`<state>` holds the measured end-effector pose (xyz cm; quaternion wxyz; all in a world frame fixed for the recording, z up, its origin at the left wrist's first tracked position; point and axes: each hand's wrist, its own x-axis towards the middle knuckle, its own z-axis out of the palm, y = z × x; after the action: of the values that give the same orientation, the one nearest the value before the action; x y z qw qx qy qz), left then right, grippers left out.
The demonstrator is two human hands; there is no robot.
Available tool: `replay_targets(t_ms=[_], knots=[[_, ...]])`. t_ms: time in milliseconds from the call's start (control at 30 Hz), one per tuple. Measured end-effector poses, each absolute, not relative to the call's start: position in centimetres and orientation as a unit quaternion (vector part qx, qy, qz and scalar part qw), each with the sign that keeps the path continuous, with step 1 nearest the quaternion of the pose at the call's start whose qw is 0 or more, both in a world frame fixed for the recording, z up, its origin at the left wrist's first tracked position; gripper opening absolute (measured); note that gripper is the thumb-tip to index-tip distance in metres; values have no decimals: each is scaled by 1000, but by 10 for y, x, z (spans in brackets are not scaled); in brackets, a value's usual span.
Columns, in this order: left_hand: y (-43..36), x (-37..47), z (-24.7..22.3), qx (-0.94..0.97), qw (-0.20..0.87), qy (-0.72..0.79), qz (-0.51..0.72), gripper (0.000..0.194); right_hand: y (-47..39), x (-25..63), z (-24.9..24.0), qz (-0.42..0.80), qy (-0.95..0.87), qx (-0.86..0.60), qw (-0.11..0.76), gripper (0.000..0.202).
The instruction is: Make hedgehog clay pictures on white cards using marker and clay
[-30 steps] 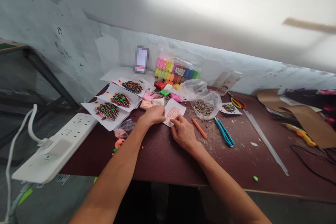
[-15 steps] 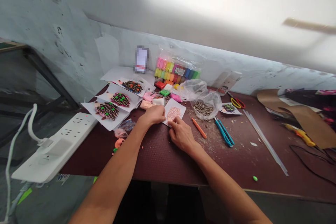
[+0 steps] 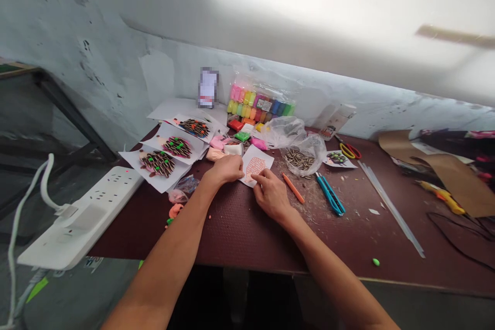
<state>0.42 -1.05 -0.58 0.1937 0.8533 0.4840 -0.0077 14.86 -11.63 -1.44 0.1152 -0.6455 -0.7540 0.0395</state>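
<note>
Plastic bag [image 3: 318, 150] holds brown sticks [image 3: 299, 158]; hands [image 3: 271, 193] touch patterned paper [image 3: 256, 165], their grip unclear.

The hands [image 3: 271, 197] and forearms [image 3: 185, 240] are bare, the legwear [image 3: 273, 301] dark.

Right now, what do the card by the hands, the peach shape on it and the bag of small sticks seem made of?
White card: probably paper or thin cardboard, matte, with crisp edges. Peach shape: perhaps soft matte clay, by its cell-like pattern, though print is possible. Bag: likely thin plastic film, see-through, with wrinkles and shiny highlights.
</note>
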Motion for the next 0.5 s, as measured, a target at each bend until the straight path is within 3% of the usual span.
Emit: replay_targets(t_ms=[500], knots=[[-11,5,-5,855,186,485,-9,25,-119,141,-18,43,-749,-658,71,26]])
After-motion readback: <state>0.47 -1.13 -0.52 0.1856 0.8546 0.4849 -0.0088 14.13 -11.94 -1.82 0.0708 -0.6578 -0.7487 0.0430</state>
